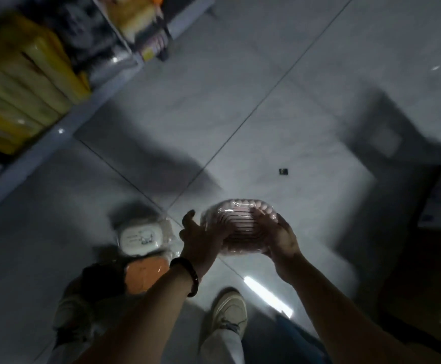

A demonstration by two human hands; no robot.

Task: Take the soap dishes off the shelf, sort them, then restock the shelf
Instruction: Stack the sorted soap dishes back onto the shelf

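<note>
Two forearms reach out low over the grey tiled floor (266,106), above a pale shoe (229,311). Far left, the shelf (30,151) holds yellow packs (22,82). Near left on the floor lie a white soap dish (138,239) and an orange soap dish (145,275), touching. The left hand (201,240) and right hand (282,240) clasp a wrapped pink soap dish (237,227) from either side, fingers curled against its rim. It probably wants setting down beside the other two, level, with both hands supporting the slippery film. Open floor spreads to the right; dark furniture (424,232) borders the far right, so staying left looks safer.
</note>
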